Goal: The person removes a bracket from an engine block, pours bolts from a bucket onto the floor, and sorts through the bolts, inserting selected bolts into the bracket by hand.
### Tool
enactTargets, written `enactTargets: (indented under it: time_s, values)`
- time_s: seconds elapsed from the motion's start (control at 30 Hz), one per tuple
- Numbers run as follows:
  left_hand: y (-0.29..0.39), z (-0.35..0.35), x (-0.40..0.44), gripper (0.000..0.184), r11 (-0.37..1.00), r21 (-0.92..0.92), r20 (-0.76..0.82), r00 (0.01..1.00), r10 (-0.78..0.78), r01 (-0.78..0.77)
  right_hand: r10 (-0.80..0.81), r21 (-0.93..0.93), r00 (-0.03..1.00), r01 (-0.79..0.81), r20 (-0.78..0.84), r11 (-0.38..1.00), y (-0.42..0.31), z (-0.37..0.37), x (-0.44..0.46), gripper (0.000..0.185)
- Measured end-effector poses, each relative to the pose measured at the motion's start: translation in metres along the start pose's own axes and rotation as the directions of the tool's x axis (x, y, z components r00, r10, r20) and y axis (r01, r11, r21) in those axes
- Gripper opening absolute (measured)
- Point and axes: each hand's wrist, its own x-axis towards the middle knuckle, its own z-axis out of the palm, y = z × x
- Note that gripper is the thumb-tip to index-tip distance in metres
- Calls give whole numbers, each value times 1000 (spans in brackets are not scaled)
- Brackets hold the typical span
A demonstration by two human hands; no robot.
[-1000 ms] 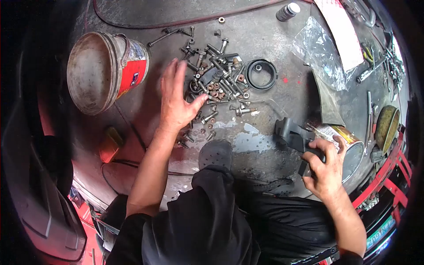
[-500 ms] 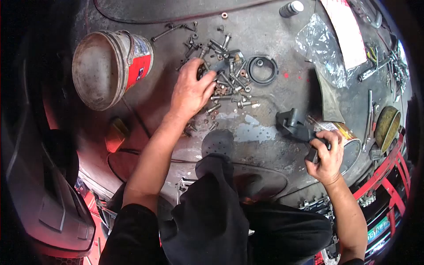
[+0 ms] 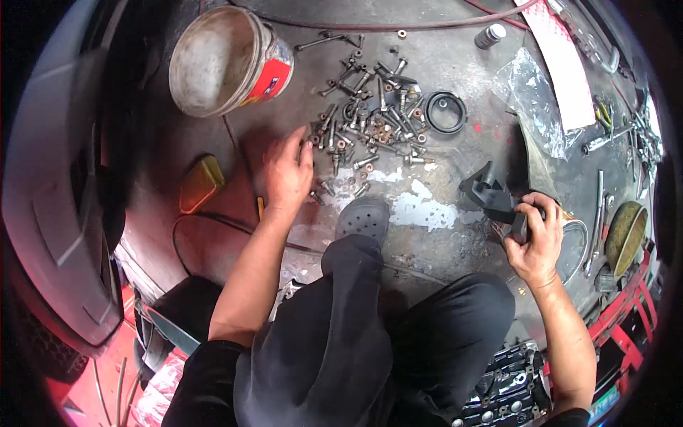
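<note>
A loose pile of bolts, nuts and washers (image 3: 380,117) is spread on the grey floor. At the pile's left edge is my left hand (image 3: 289,167), fingers stretched forward and somewhat apart, with nothing visible in them. My right hand (image 3: 537,238) is wrapped round a black plastic bracket-like part (image 3: 491,196), held above the floor on the right. A black ring (image 3: 446,112) lies just right of the pile, with a small piece inside it.
A dirty bucket (image 3: 260,75) lies at the upper left. A yellow-red object (image 3: 203,185) is below it. Clear plastic (image 3: 537,99), a small canister (image 3: 490,35), a tin (image 3: 573,245) and wrenches (image 3: 596,213) are on the right. A hose (image 3: 398,27) crosses the top.
The view has shifted, so the floor items appear further right. My left hand has drawn back from the pile to its left edge, and its fingers have straightened. My right hand still holds the black part.
</note>
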Motion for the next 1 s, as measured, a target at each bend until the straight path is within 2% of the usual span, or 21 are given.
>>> enactTargets:
  time_s: [0.07,0.17,0.23,0.37,0.47,0.53,0.6,0.67,0.8,0.93,1.0]
  values:
    - [-7,-2,-15,32,1000,-7,-35,999,-29,28,2,-22,1000,-2,-3,1000,-1,0,0,45]
    - [-13,-6,-22,31,1000,26,5,1000,-10,10,-20,-16,999,19,-25,1000,-2,1,-1,44]
    - [-10,-3,-15,35,984,127,42,992,119,-123,-4,-21,999,3,-33,1000,-3,1,-3,44]
    - [11,18,16,47,968,96,35,972,231,-234,4,-24,1000,-5,-29,1000,-4,0,-1,43]
    - [48,29,41,64,939,51,206,924,323,-340,8,-19,1000,-9,-17,1000,-4,0,0,44]
    - [65,37,54,67,856,65,262,836,482,-513,15,-19,1000,-16,-12,1000,-4,-1,1,44]
    - [70,49,62,67,813,26,400,752,524,-581,16,-9,1000,-16,-17,1000,-4,0,1,44]
    - [64,55,70,61,807,52,410,750,520,-588,18,-16,1000,-18,-20,1000,-3,-1,1,45]
    - [35,57,77,52,823,-5,296,785,544,-569,26,5,999,-26,-22,1000,-2,-1,1,46]
    - [41,53,64,51,809,144,279,808,519,-570,40,0,999,-40,-31,999,-3,0,0,45]
    - [57,49,46,57,834,243,218,866,451,-495,43,5,998,-43,-38,999,-3,1,0,44]
